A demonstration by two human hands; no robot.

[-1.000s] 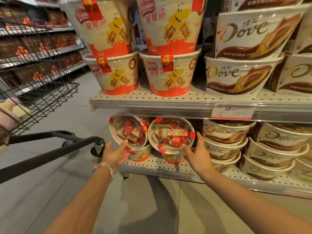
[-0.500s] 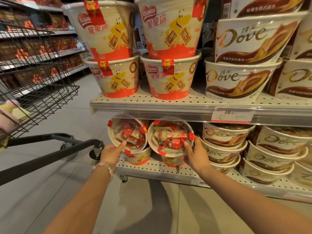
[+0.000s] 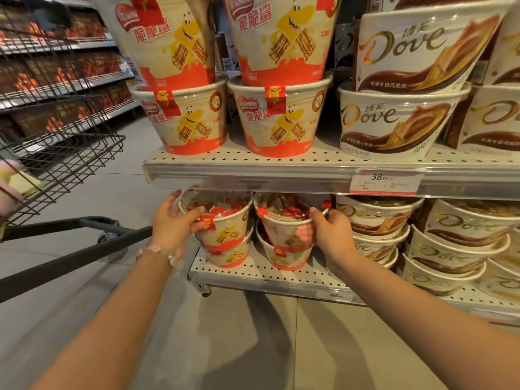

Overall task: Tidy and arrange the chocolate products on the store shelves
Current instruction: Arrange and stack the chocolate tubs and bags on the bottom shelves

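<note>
step: straightening top tubs, lower shelf [image 3: 253, 274]. left hand [image 3: 171, 226] grasping left tub [image 3: 225, 220]; right hand [image 3: 329, 235] grasping right tub [image 3: 284, 223]. next, probably: seat both square on tubs beneath.

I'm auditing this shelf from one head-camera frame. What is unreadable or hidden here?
- Lower shelf label: print blurred, too small.
- Upper price tag: small print unreadable.
- Upper wafer tubs: tops cut by the frame edge.
- Right hand: fingertips hidden behind the wafer tub.

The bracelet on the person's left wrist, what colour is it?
Pale pink and whitish beads; the bracelet shows best in the head view.
</note>
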